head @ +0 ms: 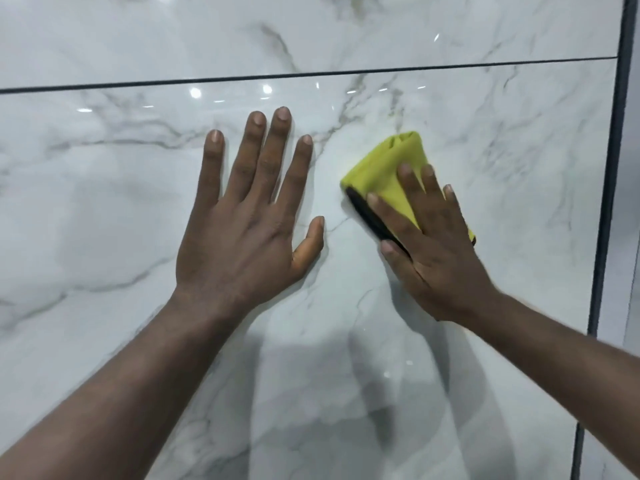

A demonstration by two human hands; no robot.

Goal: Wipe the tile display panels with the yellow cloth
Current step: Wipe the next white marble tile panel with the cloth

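Observation:
A glossy white marble-look tile panel with grey veins fills the view. My left hand lies flat on it with the fingers spread and straight. To its right, my right hand presses a folded yellow cloth with a black edge against the same panel, fingers straight on top of it. The cloth's lower part is hidden under that hand.
A thin dark joint runs across the top, with another marble panel above it. A dark vertical frame strip bounds the panel on the right, and a further pale panel lies beyond.

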